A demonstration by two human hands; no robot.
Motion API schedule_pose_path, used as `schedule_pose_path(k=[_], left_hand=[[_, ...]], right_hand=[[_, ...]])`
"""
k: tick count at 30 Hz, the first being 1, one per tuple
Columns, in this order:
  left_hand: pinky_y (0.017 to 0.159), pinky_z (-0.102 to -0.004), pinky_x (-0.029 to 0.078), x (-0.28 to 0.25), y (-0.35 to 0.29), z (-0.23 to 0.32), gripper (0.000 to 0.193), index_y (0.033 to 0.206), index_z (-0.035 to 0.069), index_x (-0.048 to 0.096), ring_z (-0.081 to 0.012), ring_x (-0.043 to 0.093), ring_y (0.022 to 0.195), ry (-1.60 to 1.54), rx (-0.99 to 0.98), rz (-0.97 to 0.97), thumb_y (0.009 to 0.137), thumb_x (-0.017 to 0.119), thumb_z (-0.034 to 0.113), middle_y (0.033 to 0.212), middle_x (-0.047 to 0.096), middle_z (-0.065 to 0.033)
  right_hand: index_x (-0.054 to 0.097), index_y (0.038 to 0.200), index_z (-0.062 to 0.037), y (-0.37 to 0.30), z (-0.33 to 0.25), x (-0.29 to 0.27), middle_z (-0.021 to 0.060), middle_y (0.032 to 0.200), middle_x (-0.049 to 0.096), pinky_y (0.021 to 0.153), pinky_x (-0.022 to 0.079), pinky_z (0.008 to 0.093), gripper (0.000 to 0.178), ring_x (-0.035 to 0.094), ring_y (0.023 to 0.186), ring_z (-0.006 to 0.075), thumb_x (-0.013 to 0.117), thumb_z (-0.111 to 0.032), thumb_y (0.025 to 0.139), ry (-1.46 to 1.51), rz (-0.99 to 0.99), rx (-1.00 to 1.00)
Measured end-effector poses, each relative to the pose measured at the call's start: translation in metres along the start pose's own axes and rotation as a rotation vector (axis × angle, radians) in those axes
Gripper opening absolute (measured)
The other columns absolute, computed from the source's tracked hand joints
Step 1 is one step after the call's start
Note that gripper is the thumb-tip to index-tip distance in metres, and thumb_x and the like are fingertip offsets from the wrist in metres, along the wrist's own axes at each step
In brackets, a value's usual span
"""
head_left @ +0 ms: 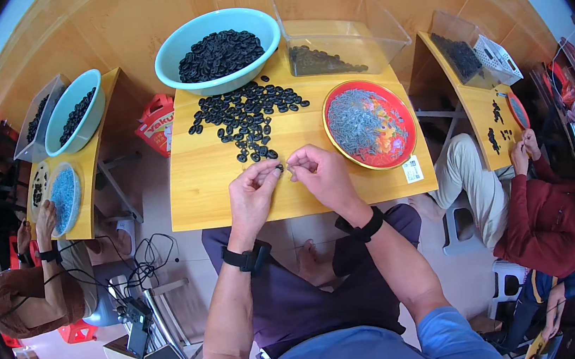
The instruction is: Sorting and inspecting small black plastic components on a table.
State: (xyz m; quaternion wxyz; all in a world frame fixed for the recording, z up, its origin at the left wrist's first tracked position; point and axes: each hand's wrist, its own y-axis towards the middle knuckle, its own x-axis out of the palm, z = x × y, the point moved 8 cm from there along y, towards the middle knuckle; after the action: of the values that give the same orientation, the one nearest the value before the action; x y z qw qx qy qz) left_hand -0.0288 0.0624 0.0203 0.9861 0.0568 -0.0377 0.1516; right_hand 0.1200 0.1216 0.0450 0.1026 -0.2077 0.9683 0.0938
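Over the near part of the wooden table (pixel 212 202), my left hand (pixel 254 187) pinches a small black oval piece (pixel 279 169) between thumb and fingertips. Close beside it on the right, my right hand (pixel 320 174) has its thumb and forefinger pressed together; what they hold is too small to make out. Just beyond my fingers lies a loose spread of black oval pieces (pixel 245 117). To the right of the spread stands a red patterned tray (pixel 395 132) with many thin grey metal pins (pixel 355 121) in it.
At the back are a light blue basin (pixel 172 65) of black pieces and a clear plastic bin (pixel 333 18) with dark pieces at its bottom. A white label (pixel 412 169) lies at the right edge. Co-workers sit at side tables, one in a maroon sleeve (pixel 540 221). Cables (pixel 151 255) hang at left.
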Motion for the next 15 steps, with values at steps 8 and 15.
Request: schedule_pose_path(k=[8, 15], left_hand=[[0.075, -0.0212, 0.052, 0.0002, 0.0003, -0.0053, 0.019, 0.110, -0.002, 0.071, -0.0053, 0.064, 0.080, 0.003, -0.024, 0.013, 0.092, 0.069, 0.002, 0.093, 0.073, -0.0039], [0.072, -0.0209, 0.052, 0.0002, -0.0005, -0.0043, 0.017, 0.107, -0.003, 0.071, -0.0045, 0.063, 0.076, 0.034, -0.025, 0.022, 0.091, 0.070, 0.002, 0.089, 0.073, -0.0029]], right_hand=[[0.065, 0.098, 0.0039, 0.0014, -0.0020, 0.0011, 0.0082, 0.085, 0.072, 0.066, 0.055, 0.0241, 0.009, 0.070, 0.073, 0.0118, 0.061, 0.002, 0.090, -0.031, 0.003, -0.033], [0.065, 0.097, 0.0042, 0.0017, -0.0028, 0.0017, 0.0079, 0.083, 0.071, 0.065, 0.055, 0.0240, 0.008, 0.070, 0.073, 0.0112, 0.062, 0.001, 0.090, -0.035, -0.002, -0.026]])
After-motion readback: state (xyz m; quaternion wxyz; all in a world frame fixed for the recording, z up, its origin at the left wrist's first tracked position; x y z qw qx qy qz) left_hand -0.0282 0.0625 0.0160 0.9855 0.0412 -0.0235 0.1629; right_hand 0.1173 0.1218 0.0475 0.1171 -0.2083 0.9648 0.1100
